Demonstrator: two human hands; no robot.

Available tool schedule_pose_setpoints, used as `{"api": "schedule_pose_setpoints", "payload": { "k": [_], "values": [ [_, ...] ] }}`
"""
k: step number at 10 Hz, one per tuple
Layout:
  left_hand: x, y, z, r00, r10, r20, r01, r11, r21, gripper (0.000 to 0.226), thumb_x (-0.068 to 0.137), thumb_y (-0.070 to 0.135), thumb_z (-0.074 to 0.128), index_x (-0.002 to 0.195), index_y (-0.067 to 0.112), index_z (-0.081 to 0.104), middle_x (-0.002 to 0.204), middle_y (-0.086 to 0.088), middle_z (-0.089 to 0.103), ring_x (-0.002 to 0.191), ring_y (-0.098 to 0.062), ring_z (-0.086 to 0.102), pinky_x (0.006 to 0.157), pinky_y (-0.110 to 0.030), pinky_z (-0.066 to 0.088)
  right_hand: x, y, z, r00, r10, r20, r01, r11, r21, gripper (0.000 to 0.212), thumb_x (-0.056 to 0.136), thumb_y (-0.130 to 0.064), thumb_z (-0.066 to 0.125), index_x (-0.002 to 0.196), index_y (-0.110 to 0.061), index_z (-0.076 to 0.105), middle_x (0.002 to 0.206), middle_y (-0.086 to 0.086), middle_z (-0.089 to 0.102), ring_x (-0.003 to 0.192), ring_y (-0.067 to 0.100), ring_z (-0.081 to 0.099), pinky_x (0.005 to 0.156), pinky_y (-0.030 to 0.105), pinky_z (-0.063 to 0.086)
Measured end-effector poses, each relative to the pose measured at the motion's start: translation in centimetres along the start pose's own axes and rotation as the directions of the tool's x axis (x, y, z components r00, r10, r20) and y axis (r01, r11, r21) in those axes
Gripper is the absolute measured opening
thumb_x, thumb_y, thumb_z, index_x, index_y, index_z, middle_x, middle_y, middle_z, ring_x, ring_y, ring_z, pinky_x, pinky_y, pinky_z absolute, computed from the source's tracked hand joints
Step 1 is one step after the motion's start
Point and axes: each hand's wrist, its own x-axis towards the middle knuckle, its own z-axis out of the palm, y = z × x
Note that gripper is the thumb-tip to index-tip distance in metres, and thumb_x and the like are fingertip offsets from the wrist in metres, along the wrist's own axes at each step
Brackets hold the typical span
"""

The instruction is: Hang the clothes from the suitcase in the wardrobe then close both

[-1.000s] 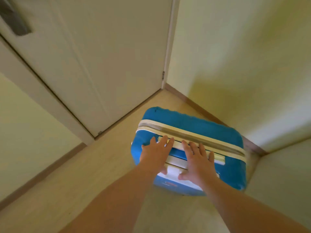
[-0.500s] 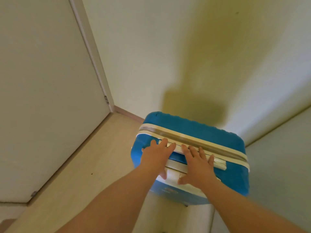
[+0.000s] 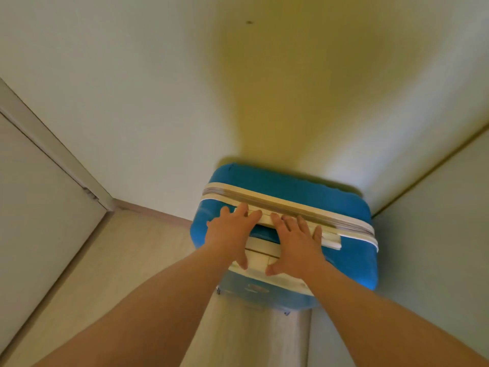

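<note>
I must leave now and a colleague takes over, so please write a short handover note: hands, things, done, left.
Left hand: open, flat on top of the blue suitcase.
Right hand: open, flat beside it.
Suitcase: upright on the floor, close to the wall, zip closed.
Done: suitcase looks closed.
Left: wardrobe is not in view; check that the clothes hang inside and it is shut.
</note>
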Motion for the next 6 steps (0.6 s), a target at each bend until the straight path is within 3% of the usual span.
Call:
{"api": "schedule_pose_setpoints", "payload": {
  "k": [2,4,5,6],
  "values": [
    [0.7,0.1,-0.3,0.999,-0.011,0.039,0.009,0.999,0.045,0.102,0.061,0.045,0.084,0.140,0.036,0.020,0.140,0.004,0.028,0.126,-0.027,0.034,0.092,-0.044,0.050,0.3,0.4,-0.2,0.999,-0.009,0.031,0.009,1.000,-0.002,0.111,0.073,-0.050,0.074,0.150,-0.031,-0.004,0.159,-0.004,0.001,0.147,0.029,-0.006,0.113,0.058,-0.002],
    [1.0,2.2,-0.3,0.995,-0.097,-0.014,0.098,0.992,0.075,0.089,0.065,0.025,0.085,0.135,0.027,0.028,0.136,-0.003,0.032,0.115,-0.028,0.046,0.081,-0.035,0.050,0.3,-0.2,-0.4,0.999,0.001,0.042,0.000,1.000,-0.028,0.112,0.073,-0.049,0.074,0.150,-0.030,-0.006,0.160,0.000,-0.002,0.146,0.033,-0.008,0.112,0.062,-0.001],
    [0.1,1.2,0.5,0.999,-0.041,-0.024,0.041,0.999,0.004,0.107,0.068,0.031,0.082,0.148,0.031,0.011,0.150,-0.001,0.019,0.131,-0.028,0.035,0.092,-0.037,0.049,-0.5,-0.6,0.0,0.999,0.040,0.014,-0.039,0.997,-0.068,0.112,0.078,-0.050,0.069,0.150,-0.026,-0.013,0.159,0.003,-0.009,0.145,0.033,-0.013,0.113,0.060,0.000],
    [-2.7,1.0,1.8,0.999,-0.049,-0.009,0.048,0.993,-0.110,0.098,0.081,0.030,0.072,0.150,0.035,0.001,0.158,0.001,-0.007,0.144,-0.028,0.012,0.105,-0.039,0.040,-2.0,-1.6,0.8,0.995,0.094,-0.020,-0.094,0.995,-0.037,0.096,0.090,-0.035,0.060,0.150,-0.020,-0.013,0.159,0.008,-0.014,0.145,0.035,-0.012,0.115,0.055,0.003]
  ]
}}
